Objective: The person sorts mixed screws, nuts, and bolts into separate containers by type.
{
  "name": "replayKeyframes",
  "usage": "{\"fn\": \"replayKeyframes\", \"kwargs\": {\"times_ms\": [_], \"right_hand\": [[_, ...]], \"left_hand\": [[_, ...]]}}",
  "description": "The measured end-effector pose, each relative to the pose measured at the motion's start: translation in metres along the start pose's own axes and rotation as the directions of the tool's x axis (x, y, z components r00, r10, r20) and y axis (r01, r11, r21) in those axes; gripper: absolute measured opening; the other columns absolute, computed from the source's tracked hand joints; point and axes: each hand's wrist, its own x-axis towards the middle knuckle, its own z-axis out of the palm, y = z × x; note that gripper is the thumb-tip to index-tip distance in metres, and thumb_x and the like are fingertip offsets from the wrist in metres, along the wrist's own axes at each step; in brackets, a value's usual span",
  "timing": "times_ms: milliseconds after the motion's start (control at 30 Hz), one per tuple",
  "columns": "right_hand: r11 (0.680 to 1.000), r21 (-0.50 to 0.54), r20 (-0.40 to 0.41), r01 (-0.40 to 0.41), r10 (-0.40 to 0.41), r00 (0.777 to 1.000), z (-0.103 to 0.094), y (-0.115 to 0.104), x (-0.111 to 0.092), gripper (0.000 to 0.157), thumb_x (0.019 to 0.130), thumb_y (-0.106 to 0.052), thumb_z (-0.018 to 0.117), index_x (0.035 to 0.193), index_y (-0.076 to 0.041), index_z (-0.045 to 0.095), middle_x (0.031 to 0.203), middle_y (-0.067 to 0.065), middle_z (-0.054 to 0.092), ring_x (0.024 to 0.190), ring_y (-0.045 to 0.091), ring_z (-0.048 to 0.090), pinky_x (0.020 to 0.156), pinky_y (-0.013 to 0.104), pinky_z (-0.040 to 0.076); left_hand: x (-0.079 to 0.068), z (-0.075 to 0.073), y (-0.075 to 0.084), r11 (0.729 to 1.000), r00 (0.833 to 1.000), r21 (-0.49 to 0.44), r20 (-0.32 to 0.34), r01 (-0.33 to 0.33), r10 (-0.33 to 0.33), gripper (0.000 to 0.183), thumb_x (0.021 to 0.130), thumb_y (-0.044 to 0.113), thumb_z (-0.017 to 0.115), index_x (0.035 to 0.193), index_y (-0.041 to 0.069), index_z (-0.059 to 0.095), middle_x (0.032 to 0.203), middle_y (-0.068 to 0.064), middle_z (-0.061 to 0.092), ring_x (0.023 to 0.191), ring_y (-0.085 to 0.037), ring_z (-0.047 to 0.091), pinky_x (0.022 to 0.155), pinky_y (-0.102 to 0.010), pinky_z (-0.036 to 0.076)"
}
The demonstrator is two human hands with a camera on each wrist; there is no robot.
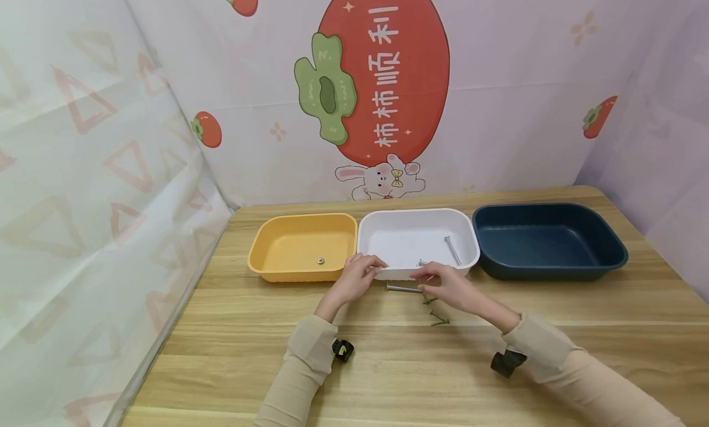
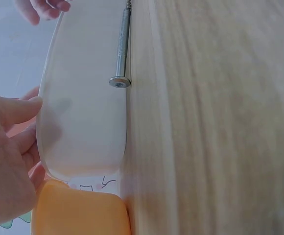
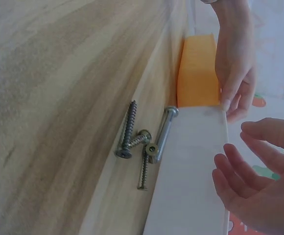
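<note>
My left hand (image 1: 354, 281) grips the near rim of the white tray (image 1: 410, 215), thumb on the outer side and fingers over the edge. Close to the same rim, farther right, my right hand (image 1: 451, 288) hovers with loosely bent fingers and nothing visible between them. One long bolt (image 1: 452, 250) lies inside the white tray; a second bolt (image 1: 423, 263) is partly hidden behind the right hand. On the table against the tray's front wall lies another long bolt (image 2: 122, 54). Several screws (image 3: 130, 125) lie beside it, some crossing each other.
To the left, touching the white tray, stands a yellow tray (image 1: 301, 218) with a small nut (image 1: 320, 261) in it. A dark blue tray (image 1: 554, 272) adjoins on the right. Behind the wooden table (image 1: 399, 378) hangs a printed cloth (image 1: 509, 125).
</note>
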Motion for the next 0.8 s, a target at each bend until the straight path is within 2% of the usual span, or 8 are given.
{"fn": "replayKeyframes", "kwargs": {"times_ms": [200,567,800], "right_hand": [[0.999,-0.029,0.050,-0.017,0.019,0.999,0.003,0.001,0.001,0.025,0.081,-0.004,0.060,0.106,0.001,0.061,0.107,0.014,0.061,0.105,0.031,0.052,0.086,0.045,0.040],[0.996,-0.085,0.128,0.035,-0.024,0.992,0.011,0.007,0.010,0.025,0.080,0.000,0.060,0.105,0.004,0.061,0.106,0.017,0.061,0.102,0.032,0.054,0.085,0.042,0.042],[0.998,-0.064,0.185,0.024,-0.012,0.983,0.013,0.010,0.015,0.026,0.080,0.000,0.059,0.106,0.006,0.059,0.105,0.017,0.061,0.101,0.031,0.054,0.084,0.041,0.044]], "left_hand": [[-0.001,0.000,0.000,1.000,1.000,-0.002,-0.006,-0.009,0.009,0.015,0.087,0.005,0.053,0.097,0.010,0.063,0.086,-0.001,0.062,0.082,-0.016,0.050,0.097,-0.039,0.022],[-0.001,-0.001,-0.001,1.000,1.000,-0.004,0.001,-0.011,0.011,0.015,0.088,0.006,0.052,0.098,0.009,0.062,0.091,-0.001,0.063,0.084,-0.016,0.051,0.097,-0.040,0.022],[-0.001,-0.001,-0.001,1.000,1.000,-0.005,0.004,-0.010,0.010,0.015,0.088,0.006,0.052,0.098,0.008,0.062,0.093,-0.001,0.063,0.084,-0.017,0.052,0.097,-0.040,0.021]]}}
